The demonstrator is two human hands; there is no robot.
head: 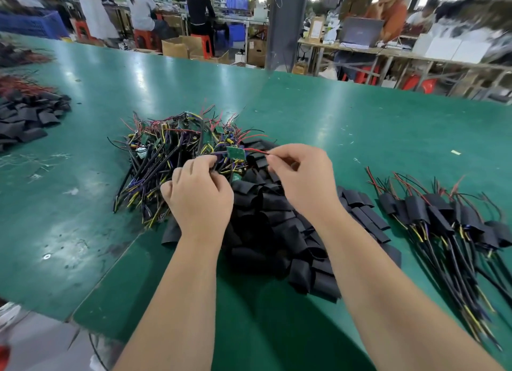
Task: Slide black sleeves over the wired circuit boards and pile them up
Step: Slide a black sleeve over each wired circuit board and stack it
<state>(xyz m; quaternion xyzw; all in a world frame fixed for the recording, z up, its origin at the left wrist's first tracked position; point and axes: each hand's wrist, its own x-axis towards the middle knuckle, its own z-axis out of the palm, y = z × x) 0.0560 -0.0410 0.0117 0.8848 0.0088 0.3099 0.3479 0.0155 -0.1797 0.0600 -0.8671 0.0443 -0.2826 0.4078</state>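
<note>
The left hand (198, 196) curls its fingers (206, 162) tight round dark wires (219, 155); the right hand (303, 180) pinches a red wire (256, 150). Between them is a bare green board (235, 152). Beneath lie sleeves (266, 221), beyond the left fingers a wire heap (166, 151), and well to the right sleeved boards (432, 212) on the tabletop (360, 126).

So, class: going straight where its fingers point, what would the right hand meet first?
Probably the green circuit board, whose red wire the right hand pinches; depth is hard to judge.
</note>
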